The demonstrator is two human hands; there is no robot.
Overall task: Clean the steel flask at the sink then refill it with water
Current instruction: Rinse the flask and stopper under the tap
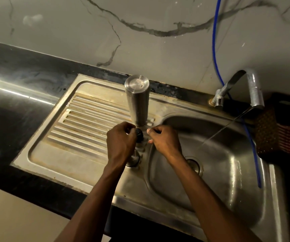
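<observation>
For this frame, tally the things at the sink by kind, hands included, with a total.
Steel flasks: 1, inverted flask
Black caps: 1, cap
Taps: 1, tap
Blue hoses: 1, hose
Sinks: 1, sink
Hands: 2, left hand, right hand
Total: 7

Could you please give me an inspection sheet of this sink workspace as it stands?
Surface: stained steel drainboard and basin, set in a dark counter.
Job's things: steel flask stands on the drainboard beside the basin; tap running.
Clutter: patterned cloth right of the basin.
Hands: left hand grips a black cap; right hand has curled fingers, hold unclear.
Cables: blue hose hangs into the basin.
Surroundings: marbled wall.
</observation>
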